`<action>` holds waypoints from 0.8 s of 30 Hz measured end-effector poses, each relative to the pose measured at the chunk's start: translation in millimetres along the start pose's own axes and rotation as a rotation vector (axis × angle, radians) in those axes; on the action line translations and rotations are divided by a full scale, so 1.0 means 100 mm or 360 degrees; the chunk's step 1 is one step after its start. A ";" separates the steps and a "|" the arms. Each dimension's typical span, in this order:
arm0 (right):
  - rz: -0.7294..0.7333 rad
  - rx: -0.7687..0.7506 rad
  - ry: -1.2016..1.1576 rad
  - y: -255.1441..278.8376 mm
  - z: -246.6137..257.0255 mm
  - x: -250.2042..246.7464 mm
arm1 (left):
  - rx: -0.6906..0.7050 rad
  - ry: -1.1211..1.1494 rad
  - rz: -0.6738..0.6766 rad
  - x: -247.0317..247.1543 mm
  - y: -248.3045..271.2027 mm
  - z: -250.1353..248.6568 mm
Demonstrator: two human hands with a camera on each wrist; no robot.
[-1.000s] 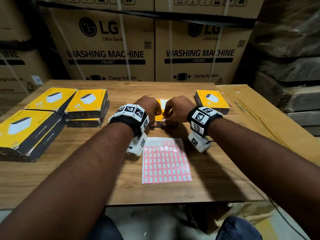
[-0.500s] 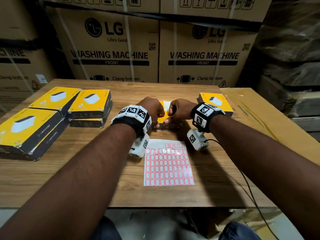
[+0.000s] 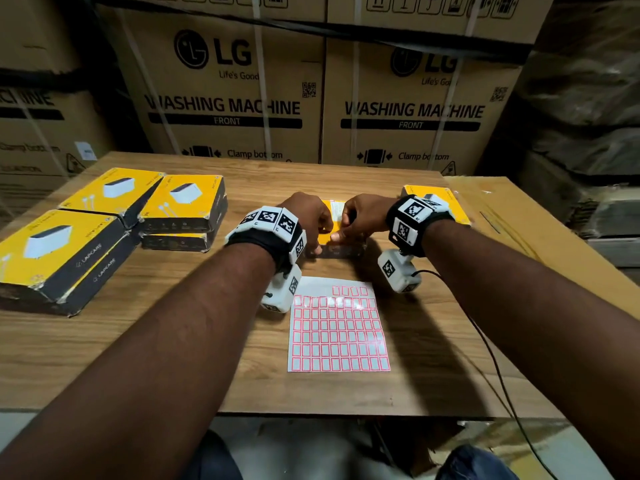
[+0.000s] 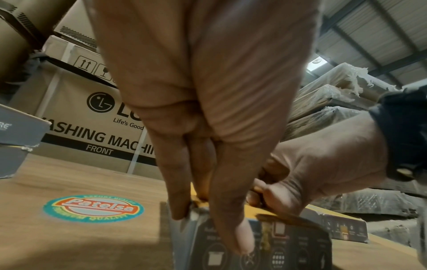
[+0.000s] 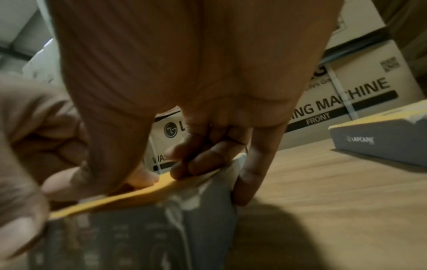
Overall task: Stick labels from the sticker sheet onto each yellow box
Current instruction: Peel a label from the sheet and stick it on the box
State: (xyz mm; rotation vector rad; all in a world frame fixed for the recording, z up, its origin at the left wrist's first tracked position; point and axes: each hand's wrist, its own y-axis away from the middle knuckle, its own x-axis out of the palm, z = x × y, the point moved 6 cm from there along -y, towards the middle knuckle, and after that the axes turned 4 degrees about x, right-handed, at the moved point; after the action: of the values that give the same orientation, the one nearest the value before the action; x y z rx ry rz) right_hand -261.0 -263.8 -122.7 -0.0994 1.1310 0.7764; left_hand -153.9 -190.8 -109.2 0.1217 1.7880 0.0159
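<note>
A yellow box (image 3: 325, 235) with dark sides lies flat in the middle of the wooden table (image 3: 214, 341), and both hands are on it. My left hand (image 3: 316, 242) grips its near left corner: the thumb (image 4: 240, 237) lies on the dark front face and the fingers (image 4: 175, 191) go down the left side. My right hand (image 3: 341, 233) holds the right end. Its thumb (image 5: 141, 180) presses on the yellow top near the front edge and one finger (image 5: 245, 182) reaches down the right side. The sticker sheet (image 3: 337, 327) of red-bordered labels lies flat just in front of the box.
Several more yellow boxes (image 3: 183, 202) sit in a group at the table's left, some stacked. Another yellow box (image 3: 450, 202) lies at the right behind my right wrist. Large LG cartons (image 3: 225, 98) stand close behind the table. A brown cardboard sheet (image 3: 519, 237) adjoins its right side.
Both hands stay on the middle box. They have drawn closer together over its top, and the right thumb now sits near the front edge.
</note>
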 end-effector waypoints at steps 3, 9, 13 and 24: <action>-0.0092 0.0017 0.0078 -0.01 -0.01 0.02 | -0.0003 0.0023 0.0012 0.00 0.00 0.00; -0.0237 0.0010 -0.0042 -0.03 -0.06 -0.01 | -0.0016 0.0025 0.0002 0.01 0.02 0.00; -0.0116 -0.0093 -0.0126 0.09 -0.09 0.03 | -0.0096 0.0014 -0.0144 -0.02 0.01 -0.03; -0.0024 -0.0101 -0.0218 0.28 -0.11 0.04 | -0.0271 -0.0048 -0.0298 -0.08 0.01 -0.13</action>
State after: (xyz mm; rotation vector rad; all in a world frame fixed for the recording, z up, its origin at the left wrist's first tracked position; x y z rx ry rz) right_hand -285.7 -246.0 -123.0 -0.1061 0.9753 0.7942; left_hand -165.0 -190.1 -98.2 -0.1669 1.7534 0.0316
